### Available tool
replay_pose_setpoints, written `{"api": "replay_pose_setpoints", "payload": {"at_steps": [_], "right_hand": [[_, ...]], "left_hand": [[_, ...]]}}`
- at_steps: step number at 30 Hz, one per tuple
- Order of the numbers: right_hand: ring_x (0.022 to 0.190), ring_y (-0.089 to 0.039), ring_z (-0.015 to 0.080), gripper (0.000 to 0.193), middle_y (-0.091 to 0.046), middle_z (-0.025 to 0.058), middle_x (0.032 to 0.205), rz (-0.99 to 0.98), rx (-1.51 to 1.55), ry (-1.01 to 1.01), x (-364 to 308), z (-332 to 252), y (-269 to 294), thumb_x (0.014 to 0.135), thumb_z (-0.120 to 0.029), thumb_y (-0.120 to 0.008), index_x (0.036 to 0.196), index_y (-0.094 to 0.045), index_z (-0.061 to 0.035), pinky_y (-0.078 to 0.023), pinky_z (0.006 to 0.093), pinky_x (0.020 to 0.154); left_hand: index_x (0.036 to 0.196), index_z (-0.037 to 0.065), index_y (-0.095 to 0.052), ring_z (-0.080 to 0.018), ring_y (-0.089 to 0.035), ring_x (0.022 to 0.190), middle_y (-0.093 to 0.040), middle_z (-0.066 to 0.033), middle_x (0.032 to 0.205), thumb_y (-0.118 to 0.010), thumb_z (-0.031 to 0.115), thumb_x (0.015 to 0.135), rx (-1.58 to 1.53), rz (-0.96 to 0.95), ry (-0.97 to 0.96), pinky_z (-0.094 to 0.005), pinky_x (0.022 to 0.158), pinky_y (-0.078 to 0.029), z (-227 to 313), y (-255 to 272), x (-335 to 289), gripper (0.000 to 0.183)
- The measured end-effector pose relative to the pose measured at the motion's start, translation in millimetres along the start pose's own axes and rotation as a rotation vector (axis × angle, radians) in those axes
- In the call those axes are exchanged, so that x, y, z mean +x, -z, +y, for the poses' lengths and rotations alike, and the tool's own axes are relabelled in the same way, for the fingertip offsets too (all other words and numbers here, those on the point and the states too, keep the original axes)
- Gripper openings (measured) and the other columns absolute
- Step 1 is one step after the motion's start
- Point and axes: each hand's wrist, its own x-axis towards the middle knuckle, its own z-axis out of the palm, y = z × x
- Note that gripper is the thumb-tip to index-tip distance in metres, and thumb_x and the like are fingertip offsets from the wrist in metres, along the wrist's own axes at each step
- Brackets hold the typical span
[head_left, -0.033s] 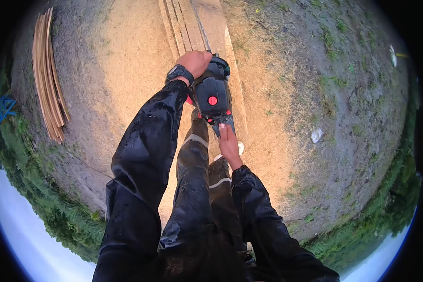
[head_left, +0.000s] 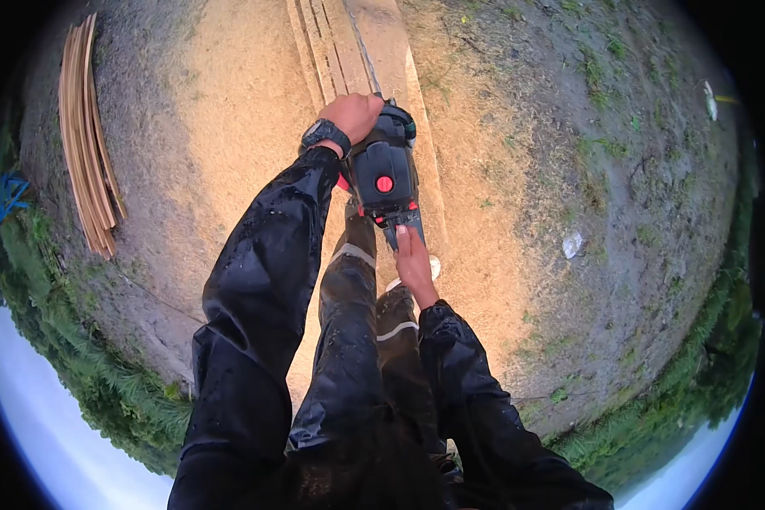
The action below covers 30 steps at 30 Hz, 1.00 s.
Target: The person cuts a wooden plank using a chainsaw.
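I hold a black chainsaw (head_left: 384, 174) with a red button on top, over a long squared timber (head_left: 395, 51). My left hand (head_left: 353, 115), a dark watch on its wrist, grips the saw's front handle. Gripping the rear handle just behind the body is my right hand (head_left: 412, 259). The saw's bar runs forward along the timber, which has several lengthwise cuts (head_left: 331, 47) on its left side. Both my sleeves are wet black rainwear, and my legs stand below the saw.
Pale sawdust (head_left: 229, 127) covers the ground left of the timber. A stack of thin planks (head_left: 89, 136) lies at far left. A white scrap (head_left: 572, 245) sits on bare dirt at right. Grass rings the edges, with a blue object (head_left: 8, 195) at left.
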Motion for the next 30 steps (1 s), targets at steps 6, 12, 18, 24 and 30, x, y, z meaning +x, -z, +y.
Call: {"api": "replay_pose_setpoints", "payload": {"at_steps": [6,12,18,24,30], "right_hand": [[0.103,-0.061,0.0515,0.048,-0.065,0.0321,0.105,-0.002,0.029,0.015,-45,36,2,0.108,-0.044,-0.039,0.123,-0.056,-0.0014,-0.046,0.0520,0.087],[0.101,-0.062,0.0515,0.048,-0.066,0.0312,0.101,0.005,0.044,-0.026,-54,50,8,0.108,-0.045,-0.038,0.123,-0.056,-0.0028,-0.046,0.0519,0.086],[0.096,-0.065,0.0418,0.054,-0.067,0.0266,0.104,0.068,-0.077,0.085,12,-7,-6,0.108,-0.047,-0.037,0.121,-0.058,0.0011,-0.049,0.0451,0.084],[0.103,-0.061,0.0532,0.053,-0.067,0.0312,0.107,0.075,-0.060,0.090,37,-33,-14,0.107,-0.052,-0.037,0.122,-0.059,-0.0056,-0.046,0.0563,0.088],[0.103,-0.061,0.0537,0.051,-0.067,0.0314,0.106,0.071,-0.083,0.034,23,-32,-15,0.107,-0.049,-0.038,0.121,-0.059,-0.0053,-0.046,0.0574,0.088]], "left_hand": [[0.093,0.007,-0.063,-0.0454,-0.068,0.084,-0.070,-0.0224,0.092,-0.049,0.023,0.094,0.009,0.008,0.001,-0.0553,0.070,-0.056,18,-30,-47,0.021],[0.093,0.006,-0.062,-0.0455,-0.068,0.085,-0.070,-0.0232,0.091,-0.048,0.021,0.094,-0.106,-0.019,0.092,-0.0545,0.072,-0.056,30,-40,-44,0.021],[0.093,0.006,-0.059,-0.0452,-0.067,0.081,-0.068,-0.0240,0.085,-0.049,0.018,0.093,-0.006,0.170,-0.115,-0.0530,0.069,-0.055,-29,-23,18,0.015],[0.095,0.006,-0.059,-0.0452,-0.068,0.084,-0.069,-0.0248,0.086,-0.050,0.017,0.093,0.056,0.199,-0.139,-0.0531,0.072,-0.055,-62,-18,53,0.015],[0.096,0.005,-0.060,-0.0455,-0.068,0.085,-0.069,-0.0251,0.089,-0.048,0.017,0.094,0.009,0.134,-0.096,-0.0536,0.074,-0.055,-50,-19,40,0.017]]}}
